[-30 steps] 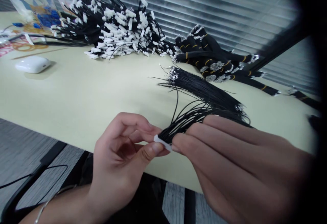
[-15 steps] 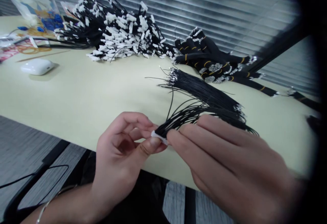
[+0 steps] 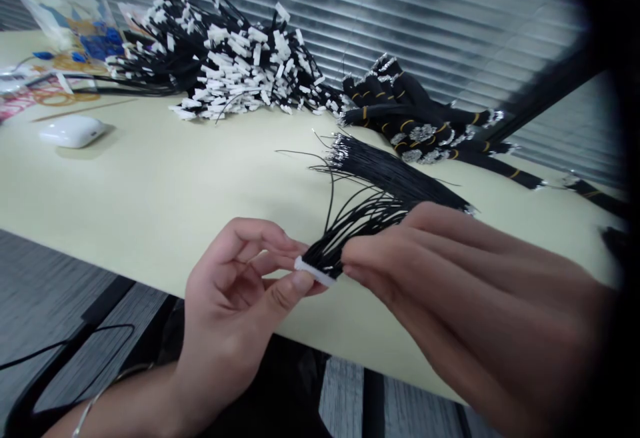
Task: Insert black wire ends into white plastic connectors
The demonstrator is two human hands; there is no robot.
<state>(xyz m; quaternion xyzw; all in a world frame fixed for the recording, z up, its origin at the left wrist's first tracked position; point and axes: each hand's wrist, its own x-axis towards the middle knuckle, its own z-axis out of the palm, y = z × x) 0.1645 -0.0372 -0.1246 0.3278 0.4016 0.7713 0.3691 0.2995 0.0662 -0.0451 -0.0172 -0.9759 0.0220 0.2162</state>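
My left hand (image 3: 245, 291) pinches a long white plug connector (image 3: 316, 271) between thumb and fingers, over the table's front edge. Many thin black wires (image 3: 350, 221) come out of the connector in a row and arch away to the right. Close to the connector's right end, my right hand (image 3: 425, 271) is closed, its thumb and forefinger pinched on a black wire; the wire's tip is hidden by the fingers. Behind the hands lies a loose bundle of black wires (image 3: 395, 171) with bare metal terminals at its ends.
A big heap of black cables with white connectors (image 3: 245, 65) is piled at the back by the blinds. Right of it lie black wire bundles (image 3: 415, 111) tied with yellow bands. On the left are a white earbud case (image 3: 73, 131) and a clear bag (image 3: 85, 31).
My right hand has drawn back slightly to the right from the connector, uncovering more of its right end. My left hand has barely moved and keeps its hold.
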